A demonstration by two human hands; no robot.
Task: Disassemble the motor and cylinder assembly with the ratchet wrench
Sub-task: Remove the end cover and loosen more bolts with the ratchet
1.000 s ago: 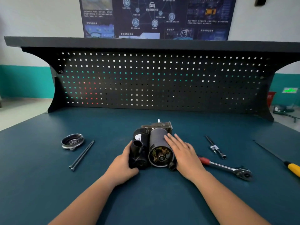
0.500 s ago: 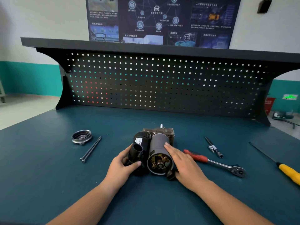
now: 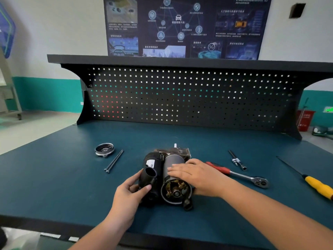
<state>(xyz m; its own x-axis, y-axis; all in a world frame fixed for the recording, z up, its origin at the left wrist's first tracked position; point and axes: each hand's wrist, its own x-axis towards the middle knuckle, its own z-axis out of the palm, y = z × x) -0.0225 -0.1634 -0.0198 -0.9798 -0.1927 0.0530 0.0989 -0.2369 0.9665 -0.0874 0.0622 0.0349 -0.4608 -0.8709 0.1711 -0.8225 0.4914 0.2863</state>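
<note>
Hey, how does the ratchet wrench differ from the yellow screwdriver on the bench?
The ratchet wrench has a red handle and a bright shaft ending in a round head; the screwdriver has a yellow handle and a thin dark shaft. The wrench's handle points toward the right hand; the screwdriver's points away. Both lie flat on the bench, ungripped.

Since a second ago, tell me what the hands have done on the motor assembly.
The right hand slid from the right flank of the motor housing to lie flat across its top. The left hand keeps gripping the black cylinder. Ratchet wrench, long bolts and round cap lie untouched.
</note>
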